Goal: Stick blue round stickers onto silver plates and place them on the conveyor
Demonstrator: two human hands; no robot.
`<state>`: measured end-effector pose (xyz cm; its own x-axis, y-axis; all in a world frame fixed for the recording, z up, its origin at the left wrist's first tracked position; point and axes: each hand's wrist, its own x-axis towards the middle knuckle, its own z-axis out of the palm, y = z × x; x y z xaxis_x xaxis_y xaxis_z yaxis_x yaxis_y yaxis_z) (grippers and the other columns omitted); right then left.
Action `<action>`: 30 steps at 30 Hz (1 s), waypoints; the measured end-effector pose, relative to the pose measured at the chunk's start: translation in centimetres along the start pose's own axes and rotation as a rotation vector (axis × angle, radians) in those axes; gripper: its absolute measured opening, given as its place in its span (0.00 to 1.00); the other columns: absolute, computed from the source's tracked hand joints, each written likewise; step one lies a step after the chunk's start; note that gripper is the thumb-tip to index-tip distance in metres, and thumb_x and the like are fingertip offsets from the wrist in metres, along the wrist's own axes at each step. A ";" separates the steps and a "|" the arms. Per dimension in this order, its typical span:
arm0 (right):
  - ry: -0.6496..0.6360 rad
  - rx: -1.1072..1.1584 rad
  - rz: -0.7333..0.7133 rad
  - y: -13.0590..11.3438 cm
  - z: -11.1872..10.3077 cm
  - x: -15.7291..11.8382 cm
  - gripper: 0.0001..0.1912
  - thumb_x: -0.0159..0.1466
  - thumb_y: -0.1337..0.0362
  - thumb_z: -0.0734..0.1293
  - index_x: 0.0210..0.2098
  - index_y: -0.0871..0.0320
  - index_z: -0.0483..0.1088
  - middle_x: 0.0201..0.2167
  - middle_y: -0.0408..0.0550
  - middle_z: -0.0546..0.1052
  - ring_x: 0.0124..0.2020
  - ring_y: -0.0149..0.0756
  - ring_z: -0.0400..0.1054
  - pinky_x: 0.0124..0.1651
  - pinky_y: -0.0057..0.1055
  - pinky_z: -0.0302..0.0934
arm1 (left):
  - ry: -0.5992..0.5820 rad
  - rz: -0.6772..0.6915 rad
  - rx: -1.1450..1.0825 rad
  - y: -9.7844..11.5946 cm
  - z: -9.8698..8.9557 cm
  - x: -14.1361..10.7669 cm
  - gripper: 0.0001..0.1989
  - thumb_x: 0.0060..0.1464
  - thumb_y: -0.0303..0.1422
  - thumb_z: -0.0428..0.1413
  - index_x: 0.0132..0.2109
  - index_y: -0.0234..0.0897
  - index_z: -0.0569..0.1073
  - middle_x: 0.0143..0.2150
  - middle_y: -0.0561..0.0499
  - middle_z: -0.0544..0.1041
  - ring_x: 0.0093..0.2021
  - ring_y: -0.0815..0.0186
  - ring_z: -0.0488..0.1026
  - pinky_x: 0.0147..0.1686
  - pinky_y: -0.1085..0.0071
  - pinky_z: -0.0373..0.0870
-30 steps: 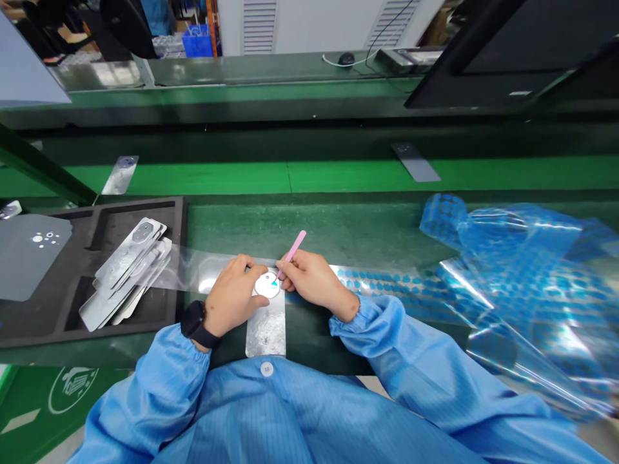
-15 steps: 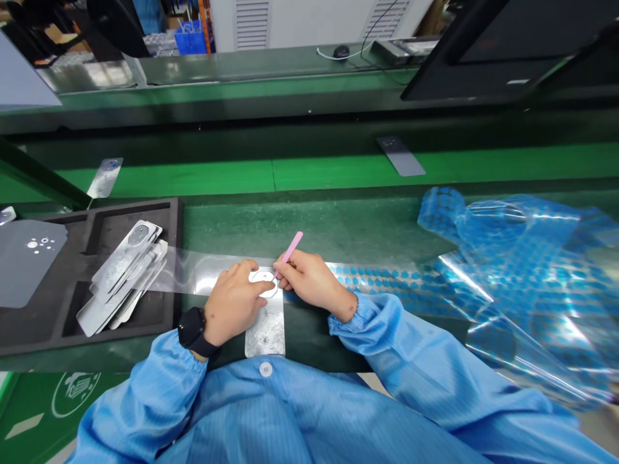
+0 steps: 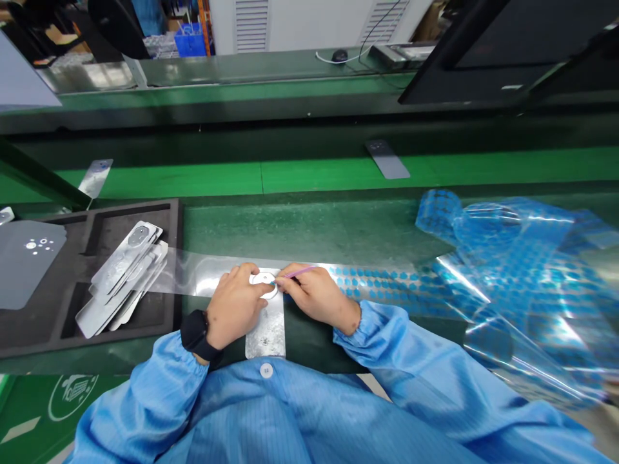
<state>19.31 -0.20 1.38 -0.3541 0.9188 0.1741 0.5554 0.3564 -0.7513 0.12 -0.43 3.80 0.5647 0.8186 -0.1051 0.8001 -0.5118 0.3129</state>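
Observation:
A round white disc with a central hole lies on a narrow metal plate, and my left hand presses its fingers onto the disc's left side. My right hand pinches a slim pink stick, which lies nearly flat with its tip at the disc's right edge. A clear film strip with blue dots runs under both hands. A black watch circles my left wrist. My blue sleeves cover both forearms.
A black foam tray on the left holds stacked metal plates and a grey plate. Crumpled blue-dotted film lies on the right. Beyond the bench, a green conveyor belt carries metal plates.
The pink stick has tilted from steep to nearly flat, its tip now at the disc's right edge. My left fingers have moved onto the disc, and the view has shifted slightly.

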 end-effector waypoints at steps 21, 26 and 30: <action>-0.024 -0.106 -0.138 -0.2 -0.3 -1.1 0.14 0.69 0.62 0.57 0.34 0.56 0.73 0.31 0.50 0.79 0.33 0.37 0.74 0.39 0.32 0.67 | -0.018 -0.047 -0.009 0.1 0.1 0.0 0.14 0.56 0.30 0.58 0.49 0.48 0.77 0.54 0.45 0.68 0.51 0.54 0.68 0.49 0.56 0.68; 0.033 -0.078 -0.105 0.1 0.0 -0.9 0.13 0.69 0.64 0.58 0.34 0.56 0.73 0.33 0.50 0.80 0.36 0.37 0.75 0.41 0.32 0.68 | 0.007 -0.040 -0.036 0.0 0.3 -0.1 0.13 0.55 0.29 0.59 0.48 0.45 0.77 0.54 0.45 0.69 0.50 0.56 0.69 0.50 0.56 0.68; 0.097 -0.124 -0.134 0.0 0.4 -0.6 0.13 0.69 0.65 0.58 0.33 0.57 0.72 0.31 0.49 0.80 0.34 0.37 0.75 0.39 0.31 0.68 | 0.068 -0.015 -0.042 -0.1 0.4 -0.1 0.14 0.51 0.28 0.62 0.46 0.39 0.73 0.50 0.45 0.71 0.49 0.56 0.69 0.49 0.58 0.69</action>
<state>19.21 -0.86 0.97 -0.3607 0.8716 0.3320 0.5984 0.4893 -0.6344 0.03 -0.57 3.34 0.5363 0.8427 -0.0467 0.7986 -0.4888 0.3510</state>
